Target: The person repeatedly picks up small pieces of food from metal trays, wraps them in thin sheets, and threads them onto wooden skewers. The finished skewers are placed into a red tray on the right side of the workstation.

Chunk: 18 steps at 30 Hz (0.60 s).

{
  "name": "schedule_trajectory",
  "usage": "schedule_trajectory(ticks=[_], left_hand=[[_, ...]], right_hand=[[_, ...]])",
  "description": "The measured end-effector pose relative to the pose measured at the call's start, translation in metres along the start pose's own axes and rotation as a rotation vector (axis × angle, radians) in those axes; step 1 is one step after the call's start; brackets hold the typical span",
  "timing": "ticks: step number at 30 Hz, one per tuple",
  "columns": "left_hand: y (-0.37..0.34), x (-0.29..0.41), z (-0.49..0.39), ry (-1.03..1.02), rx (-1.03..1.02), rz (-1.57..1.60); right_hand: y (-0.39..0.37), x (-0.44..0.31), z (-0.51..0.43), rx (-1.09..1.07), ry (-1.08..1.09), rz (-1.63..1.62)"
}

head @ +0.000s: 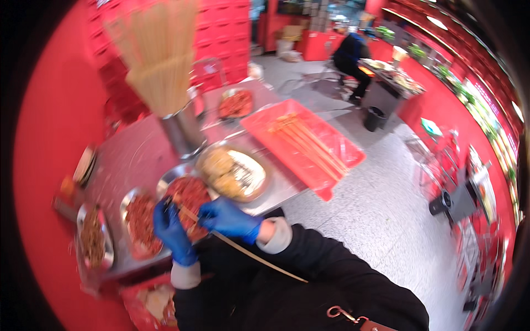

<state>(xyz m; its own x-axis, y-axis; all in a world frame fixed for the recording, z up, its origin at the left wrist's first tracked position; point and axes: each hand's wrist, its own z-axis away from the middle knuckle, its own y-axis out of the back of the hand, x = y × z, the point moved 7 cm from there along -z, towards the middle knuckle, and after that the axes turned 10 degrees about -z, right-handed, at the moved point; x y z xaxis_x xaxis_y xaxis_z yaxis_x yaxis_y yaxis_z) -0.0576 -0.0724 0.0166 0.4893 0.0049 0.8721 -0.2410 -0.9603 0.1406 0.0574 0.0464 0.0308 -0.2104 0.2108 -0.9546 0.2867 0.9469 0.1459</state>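
My right hand [227,219], in a blue glove, is closed around a wooden skewer [258,258] that slants down across my front. My left hand [172,229], gloved too, has its fingers at the skewer's upper end; a small dark piece shows at the fingertips, too blurred to name. Both hands are above or beside a metal plate of red minced or shredded meat [188,192]. Left of it lies an oval metal plate of similar meat [143,219]. Beyond my right hand is an oval metal dish [248,169] with yellowish food.
Bundled skewers [165,70] stand in a metal container [184,132]. A red tray [261,122] holds long skewers. Another meat plate [236,103] is farther back, and a plate of brownish food [92,238] is at left. A person [352,56] sits at another table.
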Motion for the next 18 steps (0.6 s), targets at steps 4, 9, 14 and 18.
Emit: schedule_trajectory(ticks=[4, 9, 14, 18], left_hand=[[-0.008, -0.004, 0.001, 0.094, -0.026, 0.105], [-0.009, -0.017, 0.004, 0.244, -0.045, 0.208], [-0.012, -0.011, 0.004, 0.256, -0.07, 0.294], [-0.013, -0.012, 0.005, 0.295, -0.06, 0.333]], right_hand=[[-0.002, 0.003, -0.004, 0.038, -0.066, 0.043], [-0.004, 0.008, 0.001, 0.071, -0.086, -0.004], [-0.005, -0.003, -0.001, 0.083, 0.024, 0.141], [-0.005, -0.003, -0.002, 0.09, 0.04, 0.121]])
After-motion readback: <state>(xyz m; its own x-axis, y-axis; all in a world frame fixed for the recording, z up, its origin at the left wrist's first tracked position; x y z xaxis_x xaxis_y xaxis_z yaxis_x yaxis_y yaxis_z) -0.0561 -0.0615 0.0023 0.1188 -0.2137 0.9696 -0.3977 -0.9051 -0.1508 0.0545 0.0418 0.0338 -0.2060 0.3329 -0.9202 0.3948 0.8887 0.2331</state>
